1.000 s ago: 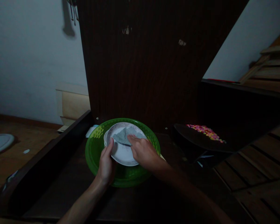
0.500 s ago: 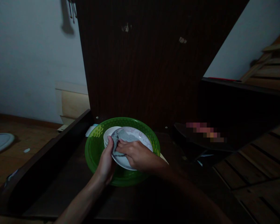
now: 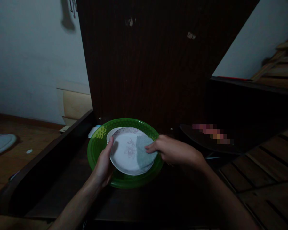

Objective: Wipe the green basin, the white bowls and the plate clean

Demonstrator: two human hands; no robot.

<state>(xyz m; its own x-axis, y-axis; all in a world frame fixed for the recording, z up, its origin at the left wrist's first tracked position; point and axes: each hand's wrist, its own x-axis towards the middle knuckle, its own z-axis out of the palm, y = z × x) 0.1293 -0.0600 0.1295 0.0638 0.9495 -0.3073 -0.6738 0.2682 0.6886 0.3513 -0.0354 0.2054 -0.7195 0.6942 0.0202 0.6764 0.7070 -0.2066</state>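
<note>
A white plate (image 3: 123, 150) with a faint floral print is tilted toward me above a green plastic basin (image 3: 93, 159). My left hand (image 3: 104, 164) grips its left rim, thumb on the face and the other fingers hidden underneath. At the plate's right side, my right hand (image 3: 168, 150) pinches a grey-green cloth (image 3: 143, 151), which lies over the right part of the plate and its rim. Behind the plate, the edge of another white dish (image 3: 111, 134) shows inside the basin.
The basin stands on a dark wooden surface (image 3: 69, 191) with a raised side board (image 3: 52, 159) at left and a tall dark panel (image 3: 144, 70) behind. A dark ledge with a blurred patch (image 3: 212, 134) is at right. Wooden slats (image 3: 266, 172) lie beyond it.
My right hand has moved from the plate's middle to its right edge, taking the cloth along and baring the printed centre. My left hand keeps its hold on the left rim.
</note>
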